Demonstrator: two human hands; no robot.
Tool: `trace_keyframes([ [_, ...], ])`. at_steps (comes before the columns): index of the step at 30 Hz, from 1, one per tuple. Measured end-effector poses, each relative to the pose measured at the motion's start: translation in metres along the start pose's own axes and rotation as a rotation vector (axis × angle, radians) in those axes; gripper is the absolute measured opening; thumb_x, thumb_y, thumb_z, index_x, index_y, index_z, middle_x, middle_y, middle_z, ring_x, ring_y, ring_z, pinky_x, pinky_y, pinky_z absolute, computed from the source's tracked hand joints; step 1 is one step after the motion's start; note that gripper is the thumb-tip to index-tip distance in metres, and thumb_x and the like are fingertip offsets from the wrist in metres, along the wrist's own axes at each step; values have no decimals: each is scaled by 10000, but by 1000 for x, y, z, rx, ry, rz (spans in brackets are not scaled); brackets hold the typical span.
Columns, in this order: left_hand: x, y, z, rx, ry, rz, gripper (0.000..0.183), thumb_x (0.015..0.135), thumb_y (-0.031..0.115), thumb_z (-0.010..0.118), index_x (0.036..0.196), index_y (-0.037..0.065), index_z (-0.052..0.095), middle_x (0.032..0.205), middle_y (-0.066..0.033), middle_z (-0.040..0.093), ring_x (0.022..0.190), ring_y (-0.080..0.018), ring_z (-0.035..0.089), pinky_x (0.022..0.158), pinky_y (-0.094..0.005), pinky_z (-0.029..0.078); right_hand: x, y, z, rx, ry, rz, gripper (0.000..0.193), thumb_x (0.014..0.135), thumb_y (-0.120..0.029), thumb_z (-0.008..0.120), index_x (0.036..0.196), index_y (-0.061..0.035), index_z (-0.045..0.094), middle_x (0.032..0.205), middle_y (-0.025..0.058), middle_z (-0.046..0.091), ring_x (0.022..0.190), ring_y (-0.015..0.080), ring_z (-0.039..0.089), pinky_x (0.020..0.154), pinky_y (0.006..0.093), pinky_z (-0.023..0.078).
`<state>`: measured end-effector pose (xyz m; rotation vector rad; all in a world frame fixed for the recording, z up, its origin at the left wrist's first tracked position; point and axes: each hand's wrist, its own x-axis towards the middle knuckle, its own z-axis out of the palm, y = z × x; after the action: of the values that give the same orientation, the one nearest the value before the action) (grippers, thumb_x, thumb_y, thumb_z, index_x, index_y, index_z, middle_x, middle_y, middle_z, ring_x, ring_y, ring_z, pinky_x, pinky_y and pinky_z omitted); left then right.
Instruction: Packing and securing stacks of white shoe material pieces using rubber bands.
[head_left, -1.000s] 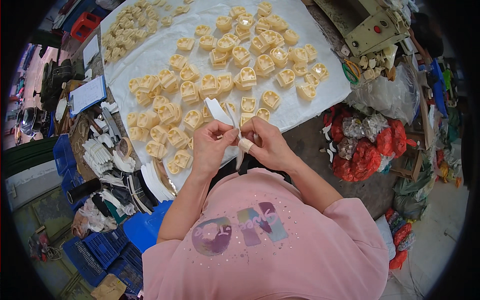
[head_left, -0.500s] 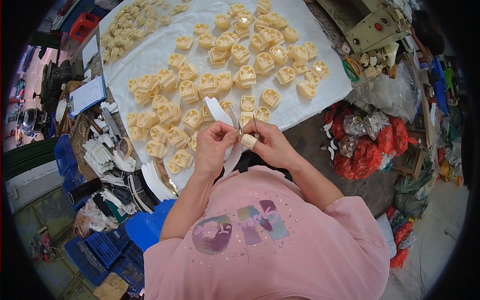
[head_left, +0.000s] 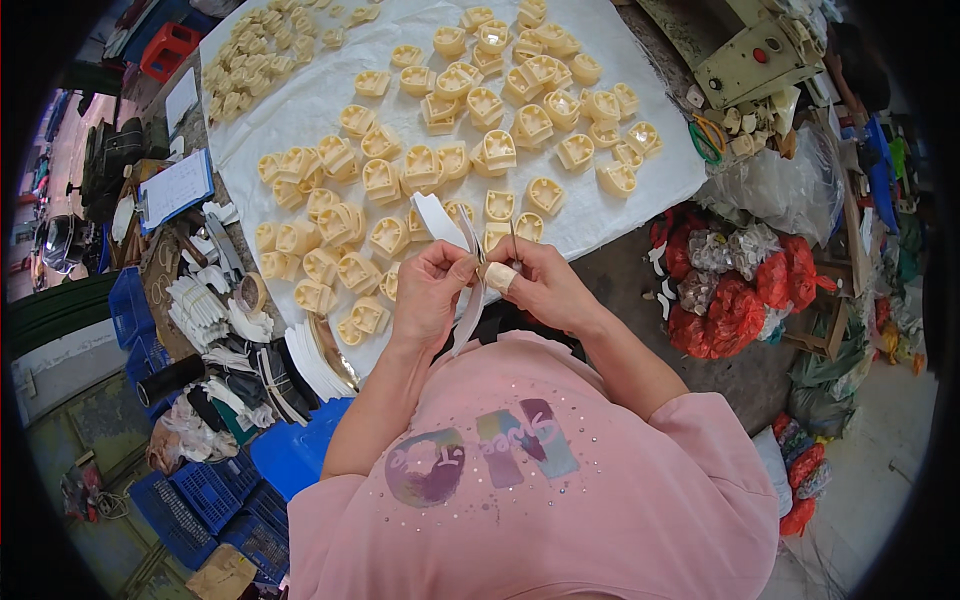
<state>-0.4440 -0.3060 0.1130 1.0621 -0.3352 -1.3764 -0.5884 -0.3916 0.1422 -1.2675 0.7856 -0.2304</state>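
Above a lettered shirt [head_left: 530,475], left fingers [head_left: 461,270] pinch a white strip [head_left: 433,216], right fingers [head_left: 528,260] seemingly a metal tool [head_left: 513,241].

The pale grey floor [head_left: 865,470] shows at right; a red plastic stool [head_left: 165,55] stands near the white-covered tabletop [head_left: 290,128].

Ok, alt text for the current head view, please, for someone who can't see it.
A person's left hand holds a white strip beside the right hand, which grips a thin item; cream-coloured parts lie on a white sheet beyond.
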Motion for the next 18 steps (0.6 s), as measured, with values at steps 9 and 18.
trace_keyframes([
  [9, -5, 5, 8, 212, 7, 20, 64, 831, 72, 601, 833, 34, 550, 767, -4, 574, 691, -77, 531, 658, -212, 425, 3, 4, 5, 58, 43, 46, 124, 811, -108, 561, 840, 12, 546, 645, -14, 507, 554, 45, 422, 489, 214, 349],
  [18, -2, -3, -4, -150, -28, -21, 83, 869, 62, 526, 943, 29, 507, 882, -5, 533, 805, -61, 500, 749, -247, 434, 3, 7, 7, -60, 194, -17, 127, 798, -96, 575, 767, 16, 525, 613, 13, 510, 529, 60, 431, 464, 232, 357],
])
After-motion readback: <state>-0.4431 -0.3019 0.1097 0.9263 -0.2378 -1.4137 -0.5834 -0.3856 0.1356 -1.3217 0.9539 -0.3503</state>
